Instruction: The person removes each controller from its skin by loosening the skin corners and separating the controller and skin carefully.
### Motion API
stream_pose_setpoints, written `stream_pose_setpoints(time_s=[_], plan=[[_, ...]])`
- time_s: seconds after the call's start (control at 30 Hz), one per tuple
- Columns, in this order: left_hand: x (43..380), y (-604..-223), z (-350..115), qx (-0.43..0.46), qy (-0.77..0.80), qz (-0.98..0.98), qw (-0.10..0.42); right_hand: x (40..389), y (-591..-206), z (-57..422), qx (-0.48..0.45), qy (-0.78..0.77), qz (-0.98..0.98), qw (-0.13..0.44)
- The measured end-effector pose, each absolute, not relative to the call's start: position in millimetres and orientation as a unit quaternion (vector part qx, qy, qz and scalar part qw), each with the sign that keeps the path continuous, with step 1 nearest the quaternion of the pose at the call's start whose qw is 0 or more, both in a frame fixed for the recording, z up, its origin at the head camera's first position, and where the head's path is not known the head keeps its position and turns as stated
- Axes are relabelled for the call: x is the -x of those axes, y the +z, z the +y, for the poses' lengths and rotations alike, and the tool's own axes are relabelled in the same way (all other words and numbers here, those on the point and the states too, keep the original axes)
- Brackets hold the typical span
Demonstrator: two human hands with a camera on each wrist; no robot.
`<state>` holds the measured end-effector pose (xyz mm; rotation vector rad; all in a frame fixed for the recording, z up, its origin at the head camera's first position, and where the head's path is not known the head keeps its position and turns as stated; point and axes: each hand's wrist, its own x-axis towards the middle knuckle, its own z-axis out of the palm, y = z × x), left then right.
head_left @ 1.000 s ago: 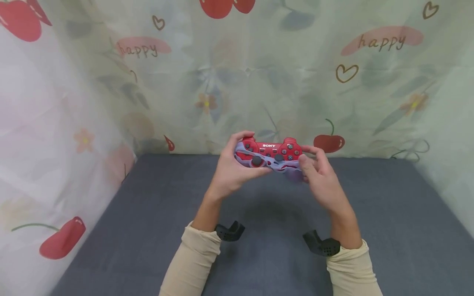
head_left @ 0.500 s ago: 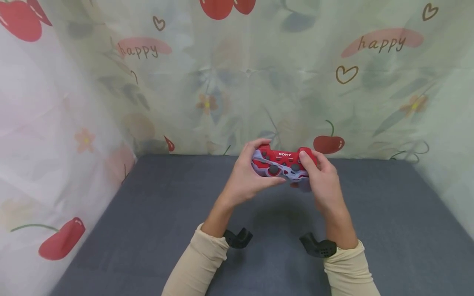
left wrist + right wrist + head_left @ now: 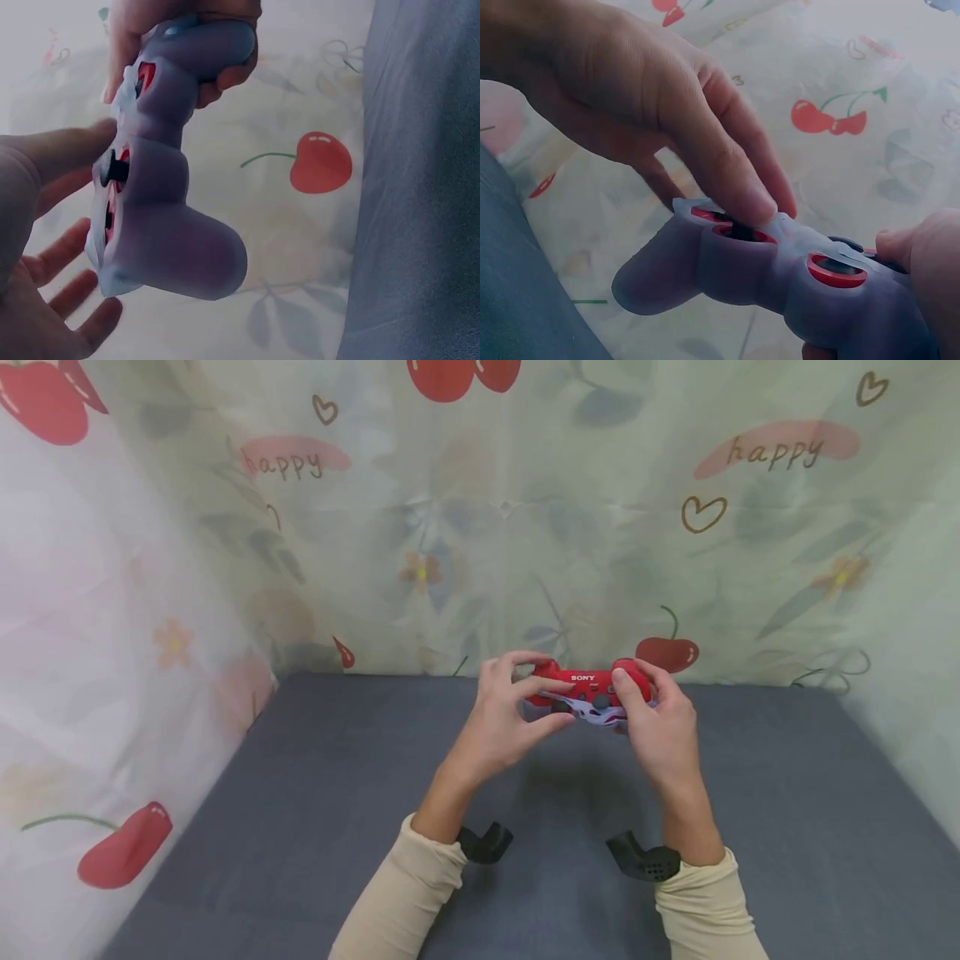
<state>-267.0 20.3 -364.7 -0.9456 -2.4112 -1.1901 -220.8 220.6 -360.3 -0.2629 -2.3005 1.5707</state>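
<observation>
A red game controller (image 3: 588,678) is raised above the table, with a pale purple silicone cover (image 3: 600,713) partly over it. The cover wraps the back and grips, and its front edge lies bunched across the controller's face below the SONY lettering. My right hand (image 3: 663,722) holds the right end, thumb on the front. My left hand (image 3: 498,714) is at the left end; its thumb and index finger pinch at the cover's front edge around a black thumbstick (image 3: 116,170). The left hand's other fingers (image 3: 75,292) are off the cover in the left wrist view.
A dark grey cloth covers the table (image 3: 337,827). Patterned curtains (image 3: 495,535) with cherries and "happy" lettering stand behind and to the left and right. Black wrist cameras (image 3: 487,843) sit on both forearms.
Both hands and the controller have shifted right and slightly down. My left fingers have moved from around the controller's left end onto its front, and the right thumb has moved up the front.
</observation>
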Motion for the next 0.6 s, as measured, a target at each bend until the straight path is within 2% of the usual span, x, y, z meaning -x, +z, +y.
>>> stream_pose_setpoints(time_s=[0.3, 0.6], plan=[[264.1, -370.2, 26.2, 0.318, -0.371, -0.848, 0.205, 218.6, -362.2, 217.8, 0.074, 0.524, -0.828, 0.185], [264.3, -372.5, 27.1, 0.304, -0.313, -0.885, 0.162, 224.3, -367.3, 218.0, 0.017, 0.467, -0.851, 0.237]])
